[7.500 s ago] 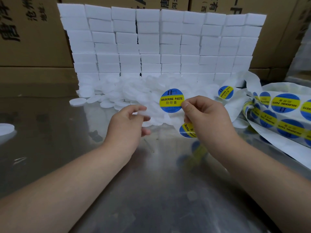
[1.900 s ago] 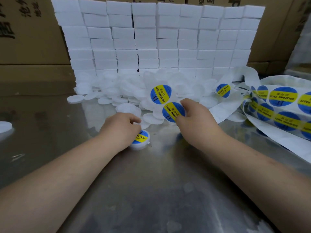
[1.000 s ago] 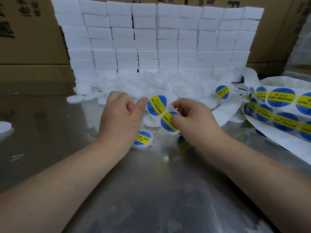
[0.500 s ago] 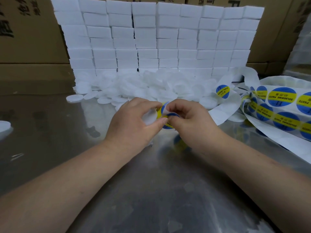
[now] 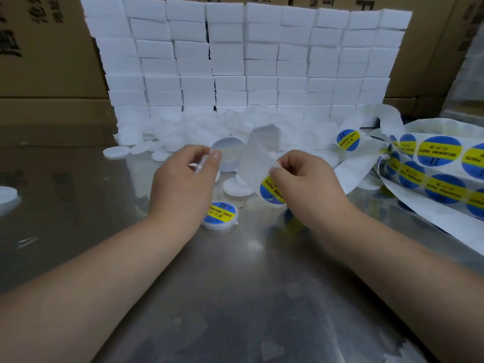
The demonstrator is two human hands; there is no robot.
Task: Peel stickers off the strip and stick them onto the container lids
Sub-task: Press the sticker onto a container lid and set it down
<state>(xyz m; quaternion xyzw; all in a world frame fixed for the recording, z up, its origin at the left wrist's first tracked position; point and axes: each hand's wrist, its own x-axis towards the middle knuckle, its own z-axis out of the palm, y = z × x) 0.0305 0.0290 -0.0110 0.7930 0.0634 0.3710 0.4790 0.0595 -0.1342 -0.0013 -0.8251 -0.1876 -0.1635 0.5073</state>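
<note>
My left hand (image 5: 187,180) pinches a round sticker (image 5: 228,153) by its edge; I see its pale back, peeled free of the strip. A thin white edge shows inside that hand's fingers; I cannot tell what it is. My right hand (image 5: 306,179) pinches the short white backing strip (image 5: 258,155), which curls upward and carries one blue-and-yellow sticker (image 5: 271,192) below the thumb. A white lid with a sticker on it (image 5: 221,214) lies on the metal table (image 5: 235,297) between my wrists. Plain white lids (image 5: 207,132) lie heaped behind my hands.
A wall of stacked white boxes (image 5: 248,61) stands behind the heap, with cardboard cartons (image 5: 47,61) beyond. Long sticker strips (image 5: 434,166) lie tangled at the right. One lone lid (image 5: 6,193) sits at the far left edge.
My hands met over the short strip, then drew apart. The upper sticker came off the backing with my left hand, and the bare backing now curls up from my right hand.
</note>
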